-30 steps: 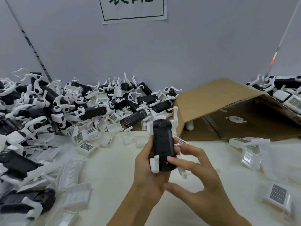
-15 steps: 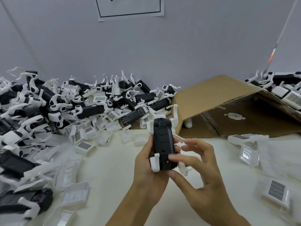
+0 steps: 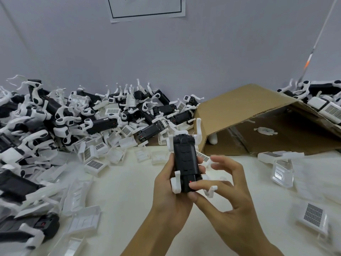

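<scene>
One head-worn camera looks forward and down across the table (image 3: 129,191), close above the left grip (image 3: 169,200) and right grip (image 3: 230,206) in front of the box (image 3: 239,108), facing the wall (image 3: 166,61) behind the box.

Plain grey wall (image 3: 221,52) fills top half; white paper sign (image 3: 145,8) w/ dark border taped at top centre. Thin pole (image 3: 311,52) slants upper right. White table (image 3: 120,191) across btm, evenly lit.

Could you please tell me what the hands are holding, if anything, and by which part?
The left hand grips a black body with white legs around its lower half; the right hand pinches its near end with forefinger and thumb.
</scene>
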`<state>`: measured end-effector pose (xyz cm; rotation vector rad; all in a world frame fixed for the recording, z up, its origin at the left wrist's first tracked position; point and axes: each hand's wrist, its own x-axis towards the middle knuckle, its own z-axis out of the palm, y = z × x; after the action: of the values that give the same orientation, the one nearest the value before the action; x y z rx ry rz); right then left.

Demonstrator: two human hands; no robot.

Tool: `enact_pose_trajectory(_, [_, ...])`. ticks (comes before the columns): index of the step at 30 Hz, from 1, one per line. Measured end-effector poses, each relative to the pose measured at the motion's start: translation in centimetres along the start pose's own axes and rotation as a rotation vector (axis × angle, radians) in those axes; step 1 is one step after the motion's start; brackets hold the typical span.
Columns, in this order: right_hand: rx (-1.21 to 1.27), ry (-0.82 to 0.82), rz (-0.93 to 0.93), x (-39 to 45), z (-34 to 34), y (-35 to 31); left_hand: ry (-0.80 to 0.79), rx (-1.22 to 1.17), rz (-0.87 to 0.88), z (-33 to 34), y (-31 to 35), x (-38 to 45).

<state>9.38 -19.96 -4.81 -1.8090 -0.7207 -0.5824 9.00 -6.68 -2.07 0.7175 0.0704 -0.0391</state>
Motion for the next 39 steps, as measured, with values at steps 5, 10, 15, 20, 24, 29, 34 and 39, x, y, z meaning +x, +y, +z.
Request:
enact_pose_trajectory(5, [-0.004, -0.013, 0.002, 0.1, -0.2, -0.4, -0.005, -0.005, -0.007, 0.4, 0.1, -0.2])
enact_pose_trajectory(10, [0.022, -0.038, 0.027, 0.1, -0.2, -0.3, -0.028, -0.022, -0.051, 0.2, 0.2, -0.1])
enact_pose_trajectory(15, [0.025, 0.005, 0.022, 0.0, 0.0, -0.4, -0.056, 0.016, -0.024, 0.3, 0.2, -0.2])
enact_pose_trajectory(20, [-0.029, -0.007, 0.095, 0.0, -0.1, -0.8, -0.032, -0.061, -0.051, 0.0, 0.1, 0.1])
enact_pose_trajectory(24, [0.075, -0.023, 0.194, 0.2, -0.2, -0.5, 0.053, -0.087, -0.018, 0.2, 0.2, 0.4])
enact_pose_trajectory(29, [0.475, -0.018, 0.543, 1.4, -1.4, 0.3, 0.278, 0.438, 0.218, -0.1, -0.1, 0.7])
enact_pose_trajectory(34, [0.266, -0.215, 0.674, 1.2, -0.7, 0.1, 0.011, 0.49, 0.071, 0.6, -0.1, 0.2])
enact_pose_trajectory(39, [0.316, -0.125, 0.762, 1.5, -0.7, 0.1, 0.115, 0.644, 0.209, -0.6, 1.3, 0.8])
